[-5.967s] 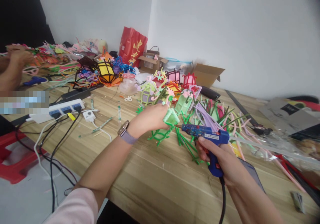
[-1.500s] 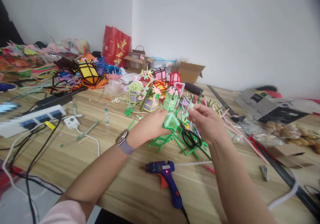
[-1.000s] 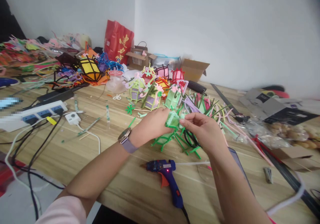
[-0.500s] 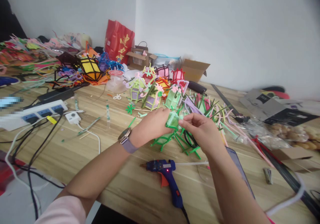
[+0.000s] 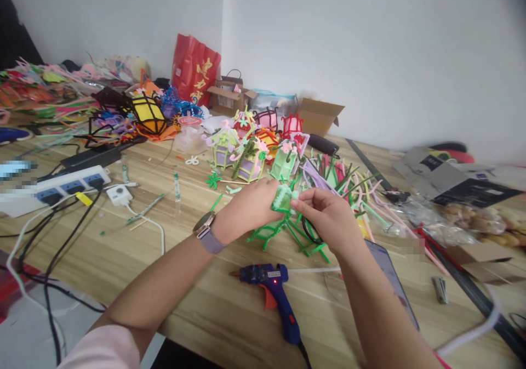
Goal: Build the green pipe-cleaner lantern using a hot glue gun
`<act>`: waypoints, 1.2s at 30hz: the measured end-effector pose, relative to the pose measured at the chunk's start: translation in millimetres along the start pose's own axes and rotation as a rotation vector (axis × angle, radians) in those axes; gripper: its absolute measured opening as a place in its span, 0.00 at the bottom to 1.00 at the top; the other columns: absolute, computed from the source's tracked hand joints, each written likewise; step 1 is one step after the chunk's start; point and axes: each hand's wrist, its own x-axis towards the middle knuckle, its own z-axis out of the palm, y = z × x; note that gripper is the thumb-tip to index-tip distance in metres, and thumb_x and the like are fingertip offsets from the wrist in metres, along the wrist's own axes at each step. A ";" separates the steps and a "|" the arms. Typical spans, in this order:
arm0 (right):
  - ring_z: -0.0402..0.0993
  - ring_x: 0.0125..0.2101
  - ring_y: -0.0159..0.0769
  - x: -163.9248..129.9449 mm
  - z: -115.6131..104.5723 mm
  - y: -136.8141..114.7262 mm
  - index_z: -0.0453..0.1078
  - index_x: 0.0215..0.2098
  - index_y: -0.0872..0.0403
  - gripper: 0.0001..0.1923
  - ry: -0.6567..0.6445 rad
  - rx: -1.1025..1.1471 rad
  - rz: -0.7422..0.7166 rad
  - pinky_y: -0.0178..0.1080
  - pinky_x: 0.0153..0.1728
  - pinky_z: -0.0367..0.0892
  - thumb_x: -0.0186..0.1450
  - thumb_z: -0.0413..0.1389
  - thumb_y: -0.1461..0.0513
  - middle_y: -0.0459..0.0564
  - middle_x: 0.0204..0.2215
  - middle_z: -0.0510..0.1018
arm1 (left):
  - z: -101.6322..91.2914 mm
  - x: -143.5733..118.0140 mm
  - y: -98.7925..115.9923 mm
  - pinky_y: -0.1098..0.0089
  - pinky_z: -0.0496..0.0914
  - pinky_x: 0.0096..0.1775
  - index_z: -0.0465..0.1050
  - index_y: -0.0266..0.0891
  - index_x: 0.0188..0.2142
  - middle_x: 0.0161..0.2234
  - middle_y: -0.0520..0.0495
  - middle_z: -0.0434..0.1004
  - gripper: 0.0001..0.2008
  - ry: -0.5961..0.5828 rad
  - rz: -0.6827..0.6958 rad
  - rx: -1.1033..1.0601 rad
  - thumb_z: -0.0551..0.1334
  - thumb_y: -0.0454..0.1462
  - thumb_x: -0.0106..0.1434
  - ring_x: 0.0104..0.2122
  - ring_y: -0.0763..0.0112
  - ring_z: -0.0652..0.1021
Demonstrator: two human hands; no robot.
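Note:
My left hand [image 5: 250, 206], with a watch on its wrist, is closed around a small green pipe-cleaner piece [image 5: 281, 199] with fuzzy pale-green trim. Its fingertips are hidden behind the hand's back and the piece. From the other side, my right hand [image 5: 326, 213] pinches the pale-green trim at the piece's right edge between thumb and forefinger. Just below, a green pipe-cleaner frame [image 5: 266, 233] lies on the table, with loose green sticks [image 5: 308, 243] beside it. Nearer to me a blue glue gun [image 5: 281, 300] rests on its side, its red light lit and a glue stick in its back.
Several finished pipe-cleaner lanterns [image 5: 250, 158] stand beyond my hands. A power strip [image 5: 68, 188] and cables lie at left. At right are a phone [image 5: 392, 281], loose pipe cleaners [image 5: 372, 196] and a small cardboard box [image 5: 485, 259]. A red bag [image 5: 195, 67] stands by the wall.
Almost nothing differs. My right fingers have shifted very slightly left against the green piece; the view has moved a touch.

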 end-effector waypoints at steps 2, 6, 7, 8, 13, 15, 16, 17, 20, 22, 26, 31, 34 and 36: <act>0.68 0.20 0.32 -0.2 0.5 -0.7 0.70 0.23 0.53 0.22 -0.003 0.002 0.009 0.36 0.23 0.63 0.44 0.68 0.46 0.45 0.18 0.75 | 0.2 0.1 -0.1 0.60 0.71 0.48 0.68 0.37 0.43 0.45 0.41 0.76 0.14 0.004 0.007 -0.007 0.65 0.37 0.58 0.47 0.55 0.76; 0.67 0.19 0.31 -0.6 1.1 -1.9 0.71 0.23 0.53 0.22 0.002 -0.017 0.013 0.36 0.23 0.63 0.44 0.68 0.45 0.45 0.18 0.74 | -0.2 -0.7 0.7 0.60 0.71 0.47 0.67 0.38 0.44 0.45 0.42 0.76 0.15 0.008 -0.004 -0.002 0.65 0.38 0.58 0.47 0.55 0.76; 0.67 0.19 0.31 -0.7 1.2 -1.9 0.71 0.23 0.53 0.22 0.006 -0.025 0.012 0.36 0.22 0.63 0.44 0.68 0.45 0.45 0.17 0.74 | -0.5 -1.0 1.0 0.60 0.71 0.46 0.67 0.37 0.44 0.45 0.41 0.76 0.15 0.006 -0.009 0.000 0.65 0.38 0.58 0.47 0.55 0.76; 0.66 0.19 0.31 -0.8 1.3 -1.8 0.71 0.23 0.54 0.23 0.011 -0.031 0.011 0.35 0.22 0.63 0.44 0.68 0.45 0.45 0.17 0.74 | -0.7 -1.2 1.2 0.60 0.71 0.46 0.67 0.37 0.44 0.44 0.41 0.76 0.15 0.004 -0.011 0.001 0.65 0.38 0.58 0.47 0.55 0.77; 0.66 0.18 0.31 -1.5 3.0 -1.8 0.72 0.23 0.54 0.23 0.014 -0.060 0.000 0.35 0.21 0.60 0.45 0.67 0.44 0.44 0.16 0.73 | -1.1 -1.9 2.4 0.60 0.71 0.46 0.67 0.36 0.45 0.45 0.41 0.75 0.16 -0.004 -0.016 -0.004 0.65 0.38 0.58 0.47 0.55 0.76; 0.67 0.18 0.32 -2.3 3.9 -3.2 0.72 0.23 0.54 0.23 0.021 -0.076 -0.009 0.35 0.20 0.60 0.45 0.67 0.44 0.45 0.16 0.73 | -1.0 -2.2 3.0 0.60 0.71 0.45 0.67 0.36 0.44 0.44 0.41 0.76 0.15 -0.008 -0.025 0.011 0.65 0.38 0.59 0.46 0.55 0.77; 0.67 0.18 0.32 -2.8 4.4 -4.3 0.72 0.23 0.54 0.23 0.028 -0.086 -0.012 0.35 0.20 0.60 0.45 0.66 0.44 0.45 0.16 0.74 | -0.9 -2.5 3.3 0.60 0.72 0.45 0.67 0.36 0.44 0.44 0.41 0.76 0.15 -0.009 -0.030 0.022 0.65 0.39 0.59 0.45 0.55 0.77; 0.68 0.18 0.32 -3.3 4.8 -5.5 0.72 0.23 0.54 0.23 0.038 -0.099 -0.014 0.35 0.20 0.60 0.46 0.66 0.43 0.45 0.16 0.74 | -0.7 -2.7 3.5 0.60 0.72 0.44 0.67 0.36 0.44 0.43 0.41 0.76 0.15 -0.009 -0.033 0.034 0.64 0.39 0.59 0.45 0.55 0.77; 0.69 0.18 0.33 -5.0 5.6 -8.9 0.71 0.22 0.53 0.23 0.064 -0.143 -0.026 0.35 0.20 0.61 0.46 0.65 0.42 0.46 0.16 0.75 | -0.3 -3.6 3.9 0.61 0.72 0.44 0.67 0.36 0.44 0.43 0.41 0.75 0.15 -0.007 -0.024 0.059 0.64 0.40 0.59 0.44 0.55 0.77; 0.70 0.18 0.34 -5.9 5.6 -10.1 0.71 0.22 0.53 0.23 0.068 -0.169 -0.033 0.36 0.20 0.62 0.46 0.64 0.42 0.47 0.17 0.76 | -0.2 -4.2 4.1 0.61 0.71 0.45 0.67 0.37 0.43 0.43 0.42 0.75 0.14 -0.007 -0.010 0.061 0.64 0.40 0.60 0.44 0.56 0.77; 0.72 0.19 0.35 -6.6 5.1 -8.7 0.71 0.23 0.53 0.23 0.063 -0.188 -0.038 0.36 0.21 0.63 0.48 0.64 0.42 0.47 0.18 0.77 | 0.2 -5.6 4.5 0.60 0.71 0.46 0.66 0.38 0.43 0.43 0.43 0.75 0.13 -0.006 0.015 0.074 0.63 0.40 0.61 0.46 0.56 0.76; 0.71 0.19 0.35 -6.2 4.9 -6.4 0.72 0.24 0.53 0.22 0.062 -0.207 -0.053 0.36 0.21 0.63 0.49 0.63 0.43 0.47 0.18 0.77 | 1.5 -7.7 5.6 0.60 0.71 0.46 0.64 0.36 0.47 0.46 0.40 0.74 0.17 -0.011 0.038 0.135 0.64 0.41 0.62 0.48 0.55 0.76; 0.71 0.19 0.34 -6.2 5.0 -6.0 0.71 0.24 0.53 0.20 0.054 -0.196 -0.043 0.36 0.21 0.62 0.50 0.63 0.45 0.47 0.18 0.77 | 1.2 -8.5 6.6 0.61 0.71 0.46 0.64 0.36 0.47 0.46 0.40 0.74 0.17 -0.015 0.044 0.164 0.64 0.42 0.62 0.47 0.55 0.76; 0.71 0.19 0.34 -6.5 4.9 -5.9 0.71 0.23 0.53 0.19 0.048 -0.181 -0.037 0.36 0.21 0.62 0.50 0.63 0.46 0.47 0.18 0.77 | 0.7 -8.9 7.2 0.60 0.71 0.45 0.64 0.35 0.46 0.46 0.40 0.74 0.17 -0.020 0.050 0.180 0.64 0.42 0.62 0.46 0.55 0.76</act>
